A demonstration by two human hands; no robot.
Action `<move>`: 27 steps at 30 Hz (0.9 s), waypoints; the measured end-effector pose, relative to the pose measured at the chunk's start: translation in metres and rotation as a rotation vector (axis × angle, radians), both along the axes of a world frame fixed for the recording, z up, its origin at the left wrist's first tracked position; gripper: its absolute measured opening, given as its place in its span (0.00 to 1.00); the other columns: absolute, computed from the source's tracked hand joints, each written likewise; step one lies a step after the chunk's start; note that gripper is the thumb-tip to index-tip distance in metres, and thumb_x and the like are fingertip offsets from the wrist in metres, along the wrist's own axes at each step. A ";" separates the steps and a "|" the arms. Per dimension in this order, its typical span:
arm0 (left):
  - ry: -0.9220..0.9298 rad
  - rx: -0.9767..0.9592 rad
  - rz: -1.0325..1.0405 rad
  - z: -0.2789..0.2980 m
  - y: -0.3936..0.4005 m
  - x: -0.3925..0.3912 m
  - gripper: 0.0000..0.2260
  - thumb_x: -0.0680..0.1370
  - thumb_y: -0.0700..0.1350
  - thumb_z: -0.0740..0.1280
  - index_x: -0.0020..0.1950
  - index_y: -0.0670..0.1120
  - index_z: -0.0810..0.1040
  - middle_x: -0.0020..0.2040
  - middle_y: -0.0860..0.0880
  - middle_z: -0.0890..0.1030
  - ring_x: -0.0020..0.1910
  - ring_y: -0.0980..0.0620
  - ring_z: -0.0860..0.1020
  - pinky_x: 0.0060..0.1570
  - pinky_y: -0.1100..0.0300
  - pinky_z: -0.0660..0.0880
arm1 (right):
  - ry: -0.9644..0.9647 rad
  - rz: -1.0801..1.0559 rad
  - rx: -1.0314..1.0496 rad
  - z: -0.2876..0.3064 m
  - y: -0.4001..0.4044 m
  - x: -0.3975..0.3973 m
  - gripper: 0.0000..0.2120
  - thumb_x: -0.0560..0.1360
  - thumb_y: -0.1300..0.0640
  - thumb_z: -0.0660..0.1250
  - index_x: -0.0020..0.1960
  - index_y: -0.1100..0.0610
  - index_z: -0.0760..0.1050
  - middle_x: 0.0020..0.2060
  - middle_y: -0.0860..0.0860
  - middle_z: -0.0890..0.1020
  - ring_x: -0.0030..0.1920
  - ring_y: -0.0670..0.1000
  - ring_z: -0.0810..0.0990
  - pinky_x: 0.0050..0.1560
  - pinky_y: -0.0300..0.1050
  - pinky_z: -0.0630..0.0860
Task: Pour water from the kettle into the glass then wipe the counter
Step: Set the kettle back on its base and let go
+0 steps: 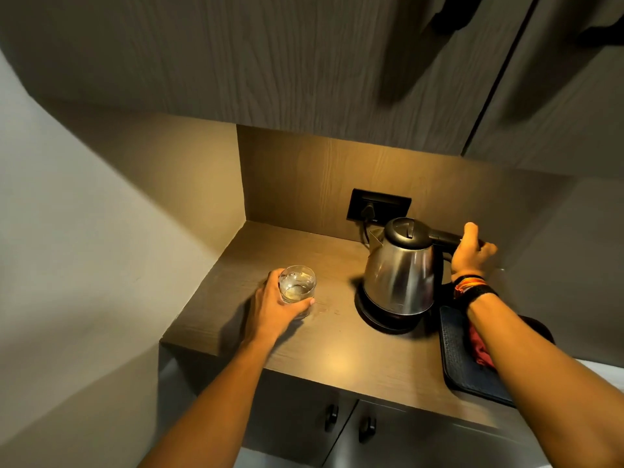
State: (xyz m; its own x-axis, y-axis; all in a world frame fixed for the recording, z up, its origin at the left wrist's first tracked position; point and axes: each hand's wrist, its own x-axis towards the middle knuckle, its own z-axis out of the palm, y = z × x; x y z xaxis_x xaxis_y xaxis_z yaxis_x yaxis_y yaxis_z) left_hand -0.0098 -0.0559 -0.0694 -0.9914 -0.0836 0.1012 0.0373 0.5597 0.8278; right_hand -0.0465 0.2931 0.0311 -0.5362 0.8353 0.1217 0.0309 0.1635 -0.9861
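A steel kettle (400, 275) with a black lid stands upright on its black base (378, 319) at the back right of the wooden counter (337, 352). My right hand (471, 249) is closed around the kettle's black handle. A clear glass (297, 287) with water in it stands on the counter to the left. My left hand (273, 305) wraps around the glass from the near side. A few wet spots (324, 310) show on the counter just right of the glass.
A dark tray (462, 363) lies at the counter's right edge, with a red cloth (477, 346) partly hidden under my right forearm. A black wall socket (378, 206) with the kettle's plug sits behind. Cabinets hang overhead; cupboard doors with knobs (332, 417) are below.
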 end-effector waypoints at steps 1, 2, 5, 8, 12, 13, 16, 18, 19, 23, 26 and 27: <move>0.005 0.000 0.000 -0.001 0.000 -0.001 0.41 0.65 0.59 0.81 0.73 0.50 0.69 0.66 0.49 0.78 0.65 0.48 0.76 0.62 0.51 0.77 | 0.000 0.001 -0.030 -0.002 0.002 0.000 0.21 0.64 0.32 0.59 0.34 0.50 0.65 0.36 0.42 0.73 0.46 0.54 0.74 0.51 0.51 0.68; 0.010 0.001 -0.003 -0.002 0.001 -0.001 0.41 0.65 0.60 0.81 0.73 0.51 0.69 0.66 0.48 0.78 0.65 0.47 0.76 0.62 0.51 0.77 | 0.012 0.008 -0.068 -0.004 0.004 0.000 0.23 0.63 0.32 0.59 0.35 0.52 0.66 0.38 0.43 0.74 0.47 0.55 0.74 0.51 0.51 0.68; 0.007 -0.028 -0.030 -0.003 -0.002 -0.003 0.47 0.63 0.66 0.79 0.77 0.52 0.65 0.70 0.48 0.75 0.69 0.45 0.74 0.64 0.50 0.75 | 0.031 0.010 -0.127 -0.006 0.003 0.000 0.25 0.62 0.31 0.59 0.41 0.54 0.67 0.43 0.46 0.75 0.50 0.54 0.73 0.54 0.50 0.66; 0.003 -0.052 -0.046 0.003 0.000 -0.006 0.55 0.60 0.80 0.67 0.81 0.55 0.58 0.77 0.46 0.68 0.74 0.43 0.69 0.67 0.43 0.73 | 0.047 0.017 -0.158 -0.007 0.003 0.001 0.26 0.63 0.32 0.60 0.41 0.56 0.71 0.40 0.45 0.74 0.50 0.54 0.72 0.54 0.50 0.66; 0.205 -0.128 -0.002 0.019 0.010 -0.013 0.41 0.74 0.77 0.50 0.81 0.55 0.60 0.78 0.46 0.68 0.74 0.43 0.70 0.64 0.46 0.73 | 0.045 0.000 -0.188 -0.009 0.007 0.006 0.25 0.66 0.34 0.62 0.43 0.57 0.70 0.39 0.47 0.76 0.43 0.53 0.74 0.52 0.50 0.69; 0.271 -0.159 0.001 0.024 0.013 -0.014 0.37 0.78 0.73 0.49 0.80 0.54 0.62 0.78 0.47 0.69 0.74 0.45 0.70 0.65 0.47 0.73 | 0.044 -0.010 -0.200 -0.009 0.008 0.007 0.26 0.66 0.34 0.62 0.44 0.58 0.71 0.41 0.50 0.78 0.43 0.53 0.75 0.52 0.50 0.70; 0.415 -0.226 -0.030 0.037 0.021 -0.020 0.30 0.83 0.65 0.48 0.79 0.49 0.66 0.78 0.47 0.69 0.77 0.49 0.66 0.72 0.50 0.68 | 0.019 -0.028 -0.204 -0.010 0.012 0.008 0.30 0.67 0.34 0.63 0.51 0.61 0.75 0.46 0.54 0.79 0.48 0.54 0.76 0.54 0.52 0.72; 0.464 -0.244 -0.059 0.041 0.027 -0.023 0.29 0.84 0.62 0.48 0.78 0.46 0.67 0.77 0.46 0.69 0.78 0.50 0.65 0.74 0.52 0.66 | 0.016 -0.023 -0.207 -0.010 0.012 0.010 0.28 0.67 0.35 0.63 0.51 0.60 0.75 0.47 0.54 0.79 0.48 0.54 0.76 0.56 0.52 0.72; 0.481 -0.249 -0.065 0.042 0.028 -0.024 0.29 0.84 0.61 0.48 0.78 0.46 0.68 0.77 0.46 0.70 0.78 0.50 0.65 0.74 0.53 0.65 | 0.022 -0.019 -0.210 -0.010 0.011 0.010 0.27 0.68 0.36 0.63 0.50 0.59 0.74 0.47 0.53 0.79 0.49 0.54 0.76 0.56 0.51 0.72; 0.504 -0.240 -0.070 0.043 0.035 -0.026 0.29 0.85 0.60 0.47 0.78 0.45 0.68 0.77 0.46 0.70 0.77 0.50 0.65 0.76 0.54 0.62 | 0.063 -0.029 -0.221 -0.013 0.011 0.013 0.25 0.67 0.36 0.64 0.45 0.58 0.74 0.44 0.52 0.80 0.47 0.53 0.77 0.50 0.46 0.71; 0.509 -0.238 -0.070 0.044 0.038 -0.026 0.29 0.85 0.59 0.47 0.77 0.44 0.69 0.77 0.45 0.70 0.77 0.50 0.65 0.76 0.53 0.62 | 0.049 -0.022 -0.210 -0.014 0.011 0.014 0.24 0.67 0.35 0.63 0.39 0.57 0.74 0.36 0.50 0.80 0.39 0.53 0.77 0.45 0.47 0.68; 0.510 -0.237 -0.069 0.045 0.038 -0.026 0.28 0.85 0.59 0.47 0.77 0.44 0.69 0.77 0.45 0.71 0.77 0.50 0.66 0.76 0.53 0.62 | 0.050 -0.018 -0.198 -0.014 0.010 0.014 0.23 0.67 0.34 0.63 0.35 0.56 0.73 0.33 0.48 0.78 0.35 0.51 0.76 0.44 0.47 0.67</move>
